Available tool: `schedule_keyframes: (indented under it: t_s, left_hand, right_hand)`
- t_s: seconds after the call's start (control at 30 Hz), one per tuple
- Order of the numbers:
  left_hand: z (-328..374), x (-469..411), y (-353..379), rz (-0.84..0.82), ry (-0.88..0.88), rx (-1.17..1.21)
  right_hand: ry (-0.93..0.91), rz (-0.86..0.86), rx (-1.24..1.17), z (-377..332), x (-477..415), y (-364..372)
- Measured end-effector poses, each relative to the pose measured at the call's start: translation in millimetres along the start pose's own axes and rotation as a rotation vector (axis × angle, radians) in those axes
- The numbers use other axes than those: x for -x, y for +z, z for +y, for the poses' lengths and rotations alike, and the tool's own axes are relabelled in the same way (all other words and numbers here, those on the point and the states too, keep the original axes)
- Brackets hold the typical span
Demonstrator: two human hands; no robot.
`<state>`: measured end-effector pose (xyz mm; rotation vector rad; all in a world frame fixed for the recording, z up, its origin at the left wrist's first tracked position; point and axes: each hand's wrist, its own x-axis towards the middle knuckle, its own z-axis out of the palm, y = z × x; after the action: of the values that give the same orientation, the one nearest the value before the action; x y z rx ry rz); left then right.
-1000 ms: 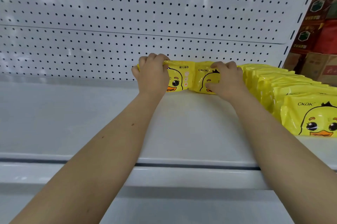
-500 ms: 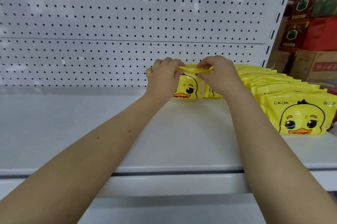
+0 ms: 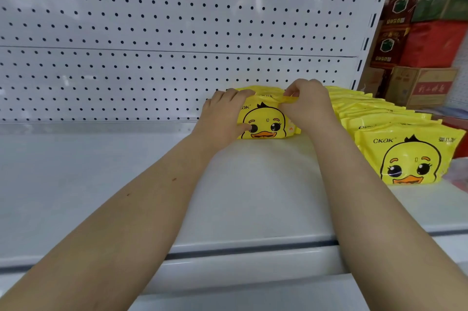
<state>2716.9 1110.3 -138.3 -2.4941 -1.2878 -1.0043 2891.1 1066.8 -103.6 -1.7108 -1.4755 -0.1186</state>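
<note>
A yellow pack with a cartoon duck face (image 3: 266, 124) stands upright at the back of a white shelf (image 3: 240, 196), against the pegboard. My left hand (image 3: 222, 118) grips its left end, fingers over the top edge and thumb on the front. My right hand (image 3: 306, 105) pinches the pack's top edge at its right end. Another yellow pack seems to stand right behind it.
A row of several identical yellow duck packs (image 3: 405, 156) runs from the back wall toward the shelf's front on the right. White pegboard (image 3: 164, 32) forms the back wall. Red, green and cardboard boxes (image 3: 425, 52) are stacked beyond the shelf's right upright.
The pack has been turned from lying sideways to standing upright with the duck face toward me. Both hands stayed on it, and the view shifted left.
</note>
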Motion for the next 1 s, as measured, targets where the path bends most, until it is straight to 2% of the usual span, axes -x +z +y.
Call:
schedule_keyframes:
  t_s: [0.17,0.33,0.53,0.67,1.0]
  left_hand:
    - [5,-2,6,0.048,-0.003,-0.066]
    - [13,-2,15,0.077,-0.025,-0.17]
    - [12,6,0,0.165,0.036,-0.148]
    - [16,10,-4,0.189,0.107,-0.188]
    - [19,10,7,0.074,0.048,-0.423]
  right_hand:
    - [0.035,0.0,-0.043,-1,0,5]
    - [0.043,0.027,0.016,0,3,9]
    - [-0.082,0.162,0.132,-6,9,3]
    - [-0.176,-0.039,0.156,-5,12,8]
    - [-0.19,-0.089,0.266,3,20,18]
